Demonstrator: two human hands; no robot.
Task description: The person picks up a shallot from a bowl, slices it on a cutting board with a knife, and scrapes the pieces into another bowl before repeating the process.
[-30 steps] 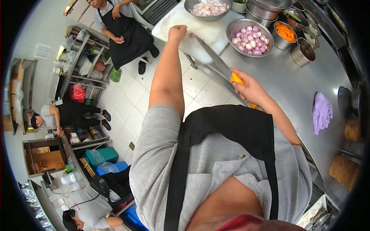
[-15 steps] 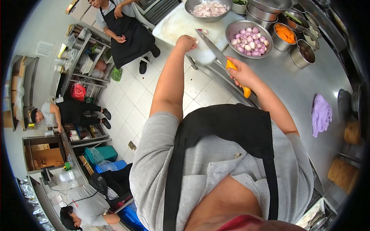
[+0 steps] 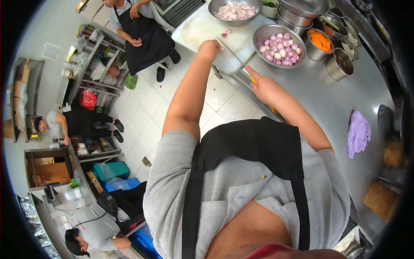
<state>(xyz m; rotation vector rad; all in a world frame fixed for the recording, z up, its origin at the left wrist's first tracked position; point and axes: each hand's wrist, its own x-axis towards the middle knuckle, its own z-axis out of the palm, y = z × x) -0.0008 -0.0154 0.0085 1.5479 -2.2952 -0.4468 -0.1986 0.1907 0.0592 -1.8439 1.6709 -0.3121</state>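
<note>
My right hand [image 3: 264,88] is wrapped round the orange handle of a kitchen knife [image 3: 231,52]. The blade's edge-on length slants up and left over the white cutting board [image 3: 192,32], its tip near my left hand [image 3: 210,49]. That hand is closed at the board's front edge, and its fingers hide whatever they may pinch. Just beyond the blade, small purple shallot pieces [image 3: 226,33] lie on the board. A steel bowl of whole peeled shallots [image 3: 280,49] stands to the right of the board. Sliced shallots [image 3: 235,11] fill another steel bowl at the board's back.
A steel pot of cut carrots [image 3: 319,42], a pot of dark liquid [image 3: 340,64] and stacked steel bowls [image 3: 297,15] crowd the counter's back right. A purple cloth [image 3: 359,134] lies on the steel counter. One person [image 3: 144,36] stands beyond the board; two others are at the left.
The knife has turned more edge-on, and its tip has come closer to my left hand. My right hand has moved slightly down and left. The shallot pieces by the blade have shifted slightly.
</note>
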